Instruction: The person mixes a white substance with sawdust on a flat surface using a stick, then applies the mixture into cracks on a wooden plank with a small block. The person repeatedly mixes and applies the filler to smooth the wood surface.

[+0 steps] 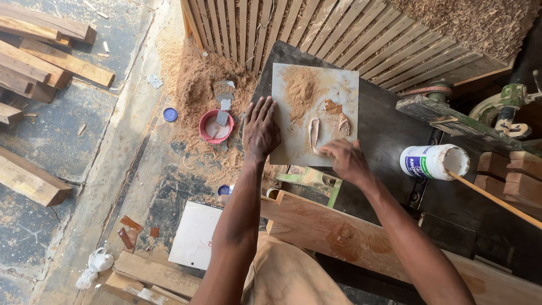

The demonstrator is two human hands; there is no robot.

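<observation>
Left hand (261, 129) flat, fingers spread, pinning the left edge of a square board (314, 114). Right hand (345, 159) closed on a small scraper, hidden from view, working the glue streak (314, 134) beside it. Sawdust pile (301, 88) lies just beyond. Step: mixing filler paste. Next likely needs dragging sawdust into glue.

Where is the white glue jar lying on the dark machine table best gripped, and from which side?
Probably around the middle of the white jar, coming down from above. It lies on its side on the dark table, so the round wall is exposed on top. Its open mouth faces right with a wooden stick in it, so keep the grip clear of that end.
</observation>
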